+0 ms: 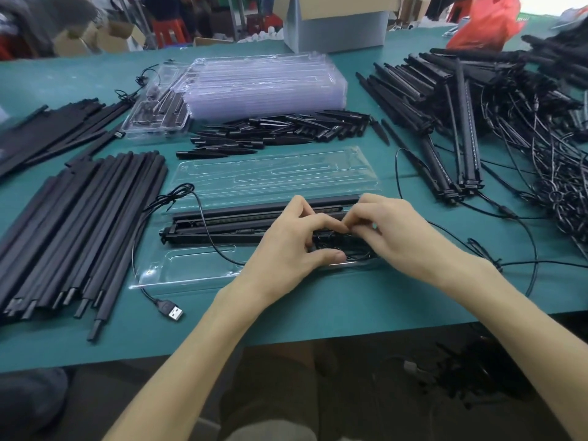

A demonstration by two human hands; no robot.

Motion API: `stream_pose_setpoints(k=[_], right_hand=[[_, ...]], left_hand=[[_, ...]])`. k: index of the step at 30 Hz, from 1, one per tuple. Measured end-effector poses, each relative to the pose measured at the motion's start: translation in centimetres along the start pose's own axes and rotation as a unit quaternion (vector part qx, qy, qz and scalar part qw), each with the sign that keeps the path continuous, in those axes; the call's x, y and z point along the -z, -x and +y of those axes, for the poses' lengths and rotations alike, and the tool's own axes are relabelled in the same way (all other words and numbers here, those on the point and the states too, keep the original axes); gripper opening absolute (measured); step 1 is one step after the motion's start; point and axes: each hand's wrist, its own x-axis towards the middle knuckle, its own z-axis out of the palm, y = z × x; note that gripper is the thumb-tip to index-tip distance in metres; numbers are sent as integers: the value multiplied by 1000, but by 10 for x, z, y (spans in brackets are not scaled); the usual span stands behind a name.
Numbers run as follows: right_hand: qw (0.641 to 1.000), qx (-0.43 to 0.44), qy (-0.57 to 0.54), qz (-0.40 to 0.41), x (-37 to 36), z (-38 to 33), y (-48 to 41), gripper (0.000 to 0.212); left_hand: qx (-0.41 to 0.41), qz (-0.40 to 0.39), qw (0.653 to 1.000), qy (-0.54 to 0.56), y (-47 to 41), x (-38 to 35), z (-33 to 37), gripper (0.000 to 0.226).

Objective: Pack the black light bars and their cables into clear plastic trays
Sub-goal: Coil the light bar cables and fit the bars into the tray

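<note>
So the clear plastic tray [191, 269] was thin, glossy moulded stuff with long rounded pockets, lying open near the front edge of the table [318, 316], its see-through lid half [276, 176] flopped back at 12 o'clock. Two matte black light bars [222, 219], long and square-edged, sat in the middle channels. Both hands were curled in over the right end of the tray: the left hand [286, 241] had its fingertips bent down onto the cable bundle [334, 248] with the thumb lying along the tray rim, and the right hand [404, 232] was pinching the same thin black wiring from 3 o'clock. One loose lead looped out at 9 o'clock and ended in a shiny USB plug [173, 312] at 7 o'clock of the tray.

The table was covered in a flat teal mat. Smooth black rods [79, 218] lay at 9 o'clock, a heap of pointed spikes [280, 130] and a stack of empty trays [264, 84] at 12, and a tangled heap of bars and wires [477, 122] at 2. Behind were a cardboard box [337, 25], a red stool [168, 30] and a red bag [490, 23].
</note>
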Motion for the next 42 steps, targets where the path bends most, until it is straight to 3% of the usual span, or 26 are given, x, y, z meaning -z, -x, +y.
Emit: stream_pose_setpoints(k=[8, 15, 20, 25, 29, 34, 42], right_hand=[[999, -15, 38, 4, -2, -4, 17, 25], [999, -27, -19, 17, 2, 0, 28, 20], [998, -34, -44, 18, 3, -2, 31, 28], [997, -12, -69, 23, 2, -4, 38, 20], [999, 21, -27, 27, -2, 1, 40, 17], [995, -9, -83, 57, -9, 3, 42, 21], [998, 3, -55, 40, -8, 8, 39, 13]], left_hand=[[23, 11, 999, 30, 1, 0, 1, 44], [29, 11, 999, 41, 1, 0, -1, 41], [30, 19, 998, 54, 4, 0, -2, 38], [26, 15, 997, 65, 4, 0, -2, 35], [20, -1, 998, 59, 3, 2, -4, 33], [18, 8, 998, 54, 3, 0, -6, 27], [10, 20, 999, 23, 1, -3, -8, 27]])
